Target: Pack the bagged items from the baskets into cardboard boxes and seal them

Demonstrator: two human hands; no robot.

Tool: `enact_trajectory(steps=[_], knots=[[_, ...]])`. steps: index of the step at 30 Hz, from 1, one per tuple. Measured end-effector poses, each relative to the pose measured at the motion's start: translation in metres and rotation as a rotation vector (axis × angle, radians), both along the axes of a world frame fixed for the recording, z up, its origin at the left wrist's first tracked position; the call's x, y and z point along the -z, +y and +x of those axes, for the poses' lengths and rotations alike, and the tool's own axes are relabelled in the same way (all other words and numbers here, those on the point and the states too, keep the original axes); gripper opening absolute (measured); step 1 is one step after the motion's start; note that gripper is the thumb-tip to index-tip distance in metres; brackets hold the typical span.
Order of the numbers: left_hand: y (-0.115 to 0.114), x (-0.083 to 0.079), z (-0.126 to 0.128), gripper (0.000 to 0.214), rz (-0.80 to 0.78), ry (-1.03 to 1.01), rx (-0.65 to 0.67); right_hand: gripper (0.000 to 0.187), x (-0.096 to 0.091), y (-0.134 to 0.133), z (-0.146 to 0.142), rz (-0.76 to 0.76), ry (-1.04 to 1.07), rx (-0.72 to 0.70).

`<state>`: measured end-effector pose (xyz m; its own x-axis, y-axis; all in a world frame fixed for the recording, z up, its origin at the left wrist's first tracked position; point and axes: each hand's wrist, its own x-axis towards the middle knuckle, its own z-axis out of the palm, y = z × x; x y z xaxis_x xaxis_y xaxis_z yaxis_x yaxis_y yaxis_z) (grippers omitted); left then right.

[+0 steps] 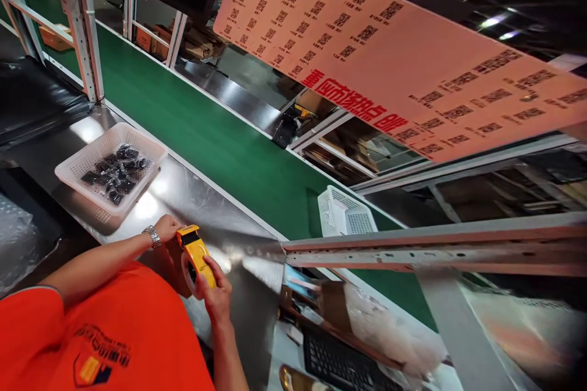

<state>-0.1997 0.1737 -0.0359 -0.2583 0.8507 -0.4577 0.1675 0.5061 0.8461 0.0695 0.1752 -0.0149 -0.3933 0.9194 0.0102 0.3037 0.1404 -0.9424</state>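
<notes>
A big pink cardboard sign [413, 67] printed with rows of square codes hangs overhead. Below it runs a matte green belt [220, 140] beside a shiny steel table [192, 195]. A white mesh plastic basket [68, 171] on the table holds small black packets [114, 174]. A second basket [342, 214] lies tipped on the belt, and a black keyboard [339, 360] sits lower down.

The yellow plastic tape dispenser [197, 253], with its roll, is held just above the table. The right hand [215, 296] is curled around the roll end and the left hand [169, 229], with a metal watch [151, 236], is closed on the head. No tape appears laid yet, and no box shows beneath.
</notes>
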Motion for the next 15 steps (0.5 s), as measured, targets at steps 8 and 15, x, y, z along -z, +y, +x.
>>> enact_trajectory(steps=[8,15], knots=[[-0.011,0.036,-0.051,0.040,-0.103,0.323,-0.023,0.064,-0.038,-0.002,0.019,-0.305,-0.213,-0.111],[-0.026,0.062,-0.023,0.039,-0.168,0.336,0.093,0.059,-0.028,-0.003,0.023,-0.192,-0.203,-0.093]])
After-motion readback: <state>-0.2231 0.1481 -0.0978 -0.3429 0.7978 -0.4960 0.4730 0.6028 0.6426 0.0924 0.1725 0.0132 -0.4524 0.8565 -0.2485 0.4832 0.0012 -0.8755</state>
